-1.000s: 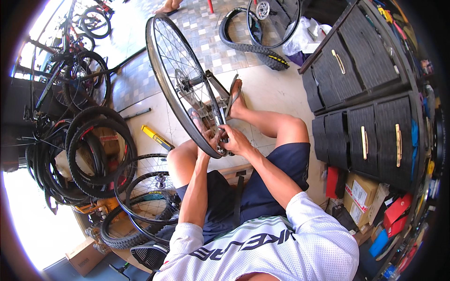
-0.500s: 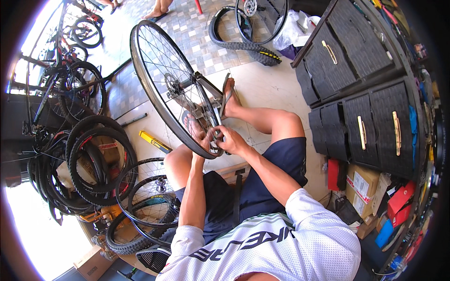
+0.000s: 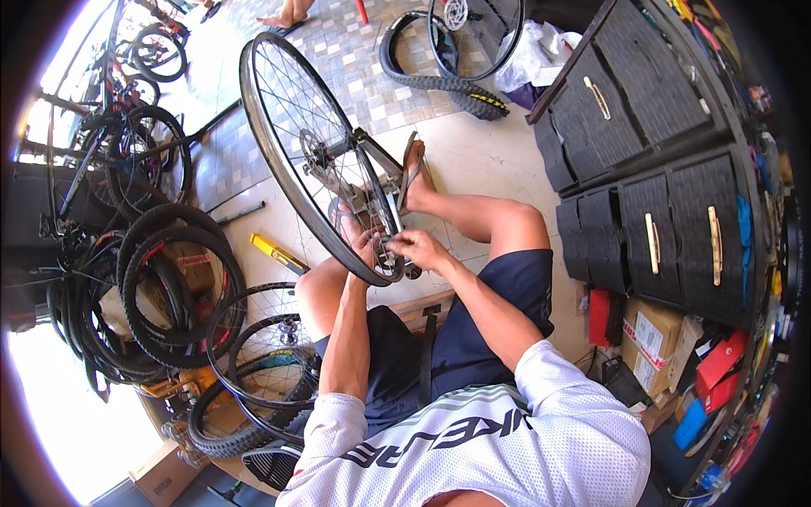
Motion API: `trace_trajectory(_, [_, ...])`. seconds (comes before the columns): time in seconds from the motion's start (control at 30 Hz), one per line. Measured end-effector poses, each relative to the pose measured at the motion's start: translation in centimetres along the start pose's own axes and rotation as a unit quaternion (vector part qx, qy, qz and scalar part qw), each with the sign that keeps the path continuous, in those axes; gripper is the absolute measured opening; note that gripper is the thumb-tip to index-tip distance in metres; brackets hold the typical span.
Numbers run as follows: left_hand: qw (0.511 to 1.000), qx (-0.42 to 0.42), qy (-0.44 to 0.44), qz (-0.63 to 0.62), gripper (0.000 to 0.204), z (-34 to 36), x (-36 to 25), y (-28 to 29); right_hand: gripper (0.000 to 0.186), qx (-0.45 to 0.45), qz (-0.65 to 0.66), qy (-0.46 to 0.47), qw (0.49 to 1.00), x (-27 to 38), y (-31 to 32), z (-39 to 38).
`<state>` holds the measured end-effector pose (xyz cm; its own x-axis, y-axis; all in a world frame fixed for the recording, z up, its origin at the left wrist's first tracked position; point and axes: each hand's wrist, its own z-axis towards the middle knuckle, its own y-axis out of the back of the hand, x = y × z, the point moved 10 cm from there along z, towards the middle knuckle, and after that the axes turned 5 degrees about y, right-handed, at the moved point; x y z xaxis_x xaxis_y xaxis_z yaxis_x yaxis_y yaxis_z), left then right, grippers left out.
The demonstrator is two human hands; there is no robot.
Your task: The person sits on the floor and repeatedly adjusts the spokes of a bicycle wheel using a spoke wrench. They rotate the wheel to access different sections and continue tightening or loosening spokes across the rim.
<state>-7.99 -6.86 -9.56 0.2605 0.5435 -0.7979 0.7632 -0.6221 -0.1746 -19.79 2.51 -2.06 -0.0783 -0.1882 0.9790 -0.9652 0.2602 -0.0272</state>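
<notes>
A black spoked bicycle wheel (image 3: 287,127) with no tyre stands upright in a truing stand (image 3: 372,169) on the floor between my legs. My left hand (image 3: 365,247) rests on the near part of the rim, fingers curled against it. My right hand (image 3: 420,248) pinches something small at the spokes just inside the rim; the thing in its fingers is too small to make out. Both hands are close together at the wheel's lowest near edge. My feet in sandals (image 3: 411,169) brace the stand.
Black drawer cabinets (image 3: 650,152) stand at the right, cardboard boxes (image 3: 655,334) below them. Tyres and rims (image 3: 177,279) pile at the left, with a yellow tool (image 3: 277,253) on the floor. A tyre (image 3: 431,80) and another wheel lie beyond. Someone's feet (image 3: 287,17) show far off.
The view has shifted slightly and the wheel looks turned a little. Both hands stay at the rim's near edge, the right one still working at the spokes.
</notes>
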Motion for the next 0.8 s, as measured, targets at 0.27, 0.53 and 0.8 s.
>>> trace_trajectory(0.27, [0.990, -0.082, -0.064, 0.094, 0.038, -2.1, -2.5, 0.2, 0.031, -0.039, -0.139, -0.025, 0.989, -1.2, 2.6, 0.4])
trace_trajectory(0.53, [0.992, -0.085, -0.041, 0.078, 0.035, -3.4, -2.3, 0.2, 0.033, -0.008, -0.087, -0.007, 0.996, -0.7, 0.6, 0.2])
trace_trajectory(0.8, [0.986, -0.112, -0.036, 0.114, 0.033, -4.5, -4.2, -0.6, 0.045, -0.030, -0.184, 0.004, 0.983, 2.3, 0.4, -0.7])
